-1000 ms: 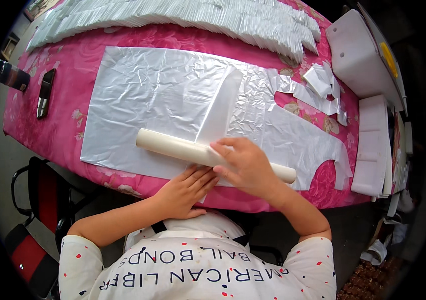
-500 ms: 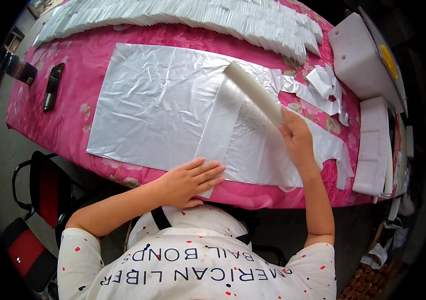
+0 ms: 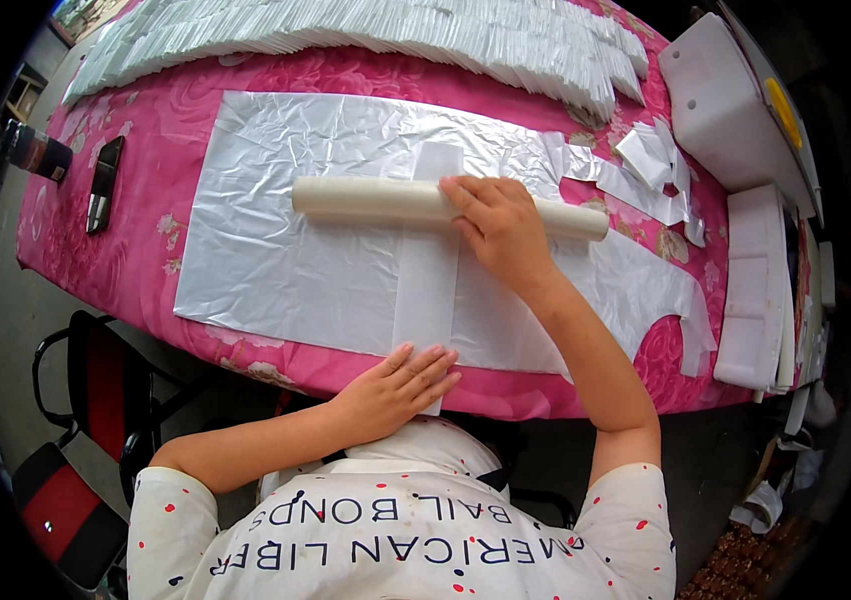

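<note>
A large sheet of thin white plastic film (image 3: 276,270), shaped like a carrier bag with cut-out handles at its right end, lies spread on the pink cloth. Across its middle runs a narrow, paler strip (image 3: 426,290) toward the near table edge. My left hand (image 3: 396,393) rests with outstretched fingers on the strip's near end. Over the film lies a long off-white tube (image 3: 366,199), nearly level from left to right and crossing the strip. My right hand (image 3: 503,225) grips the tube right of its middle, thumb on the near side.
Long rows of folded white packets (image 3: 366,30) line the far edge. A black phone (image 3: 104,185) and a dark jar (image 3: 38,150) stay at the left. Film scraps (image 3: 651,165) lie right of the sheet, near white foam boxes (image 3: 721,105). Red-and-black chairs (image 3: 66,510) stand lower left.
The tube has swung from a steep slant to nearly level and come down across the strip. My right hand has moved left with it. My left hand remains at the strip's near end.
</note>
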A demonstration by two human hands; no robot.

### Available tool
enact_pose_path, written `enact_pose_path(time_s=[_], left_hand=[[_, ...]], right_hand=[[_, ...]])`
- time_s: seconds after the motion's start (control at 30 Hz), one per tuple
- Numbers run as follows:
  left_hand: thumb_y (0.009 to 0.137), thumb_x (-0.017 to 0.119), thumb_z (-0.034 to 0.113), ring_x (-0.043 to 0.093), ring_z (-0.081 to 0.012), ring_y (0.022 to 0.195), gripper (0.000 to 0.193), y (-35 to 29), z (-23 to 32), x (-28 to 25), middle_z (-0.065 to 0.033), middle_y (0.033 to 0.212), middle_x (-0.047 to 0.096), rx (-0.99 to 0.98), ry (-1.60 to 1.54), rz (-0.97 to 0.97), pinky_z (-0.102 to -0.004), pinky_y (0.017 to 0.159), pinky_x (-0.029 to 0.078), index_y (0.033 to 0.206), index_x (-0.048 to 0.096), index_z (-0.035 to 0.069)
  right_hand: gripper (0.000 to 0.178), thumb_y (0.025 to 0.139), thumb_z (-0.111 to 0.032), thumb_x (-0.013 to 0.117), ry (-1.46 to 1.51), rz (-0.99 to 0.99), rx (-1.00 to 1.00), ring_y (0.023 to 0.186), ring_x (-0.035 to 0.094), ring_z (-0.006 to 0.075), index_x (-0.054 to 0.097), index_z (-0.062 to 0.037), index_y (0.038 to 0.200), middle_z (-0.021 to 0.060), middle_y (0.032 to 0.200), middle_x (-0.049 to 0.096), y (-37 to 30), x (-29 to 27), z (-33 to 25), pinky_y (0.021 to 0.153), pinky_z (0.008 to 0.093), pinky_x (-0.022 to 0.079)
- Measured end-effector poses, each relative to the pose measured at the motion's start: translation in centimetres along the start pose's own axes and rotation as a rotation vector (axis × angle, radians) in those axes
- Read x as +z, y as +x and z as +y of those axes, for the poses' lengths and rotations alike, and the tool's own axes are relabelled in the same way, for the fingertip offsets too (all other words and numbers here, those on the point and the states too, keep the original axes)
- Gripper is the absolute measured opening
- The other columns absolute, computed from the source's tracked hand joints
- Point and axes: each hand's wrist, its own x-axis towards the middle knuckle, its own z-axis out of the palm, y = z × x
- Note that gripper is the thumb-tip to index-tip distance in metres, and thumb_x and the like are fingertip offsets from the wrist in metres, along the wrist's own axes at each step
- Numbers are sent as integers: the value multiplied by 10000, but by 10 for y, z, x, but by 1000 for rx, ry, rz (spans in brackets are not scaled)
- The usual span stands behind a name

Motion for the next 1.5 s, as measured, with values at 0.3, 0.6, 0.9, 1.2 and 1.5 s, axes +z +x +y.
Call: enact_pose_path(time_s=[0.3,0.6,0.9,1.2,1.5], left_hand=[[840,455,167,405,-231,1245,406,-21,-23,-8,-120,1340,425,101,-139,66,-397,1035,313,1222,489,34],[790,540,152,511,-233,1132,405,-27,-43,-12,-108,1241,519,180,-564,335,-378,991,388,1176,522,32],[659,626,243,483,-248,1164,666,-6,-57,-17,-132,1260,499,-216,-323,223,-406,999,349,1256,447,7],[750,585,165,587,-324,929,530,12,-60,-26,-163,1006,616,-441,-620,356,-391,822,454,1232,457,-14],[791,602,205,411,-326,1204,630,14,-64,-27,-189,1327,402,-466,-457,373,-416,968,346,1318,341,-22]], right_hand=[[598,689,-2,587,85,103,3,1149,450,303,444,-39,1268,134,1175,532,9,-1,-4,982,400,363],[622,631,-22,598,317,-417,-96,1172,449,296,454,-2,1237,134,1229,499,-57,-15,-72,987,376,368],[390,642,-64,644,122,-153,-70,999,555,235,615,-73,1032,57,1105,587,-72,0,-69,845,349,457],[109,747,-49,625,476,-40,263,580,585,212,658,-20,847,72,695,632,-57,-3,-60,571,309,475],[250,826,-195,599,699,-394,954,548,627,131,632,43,754,91,623,616,-21,-12,-52,515,256,451]])
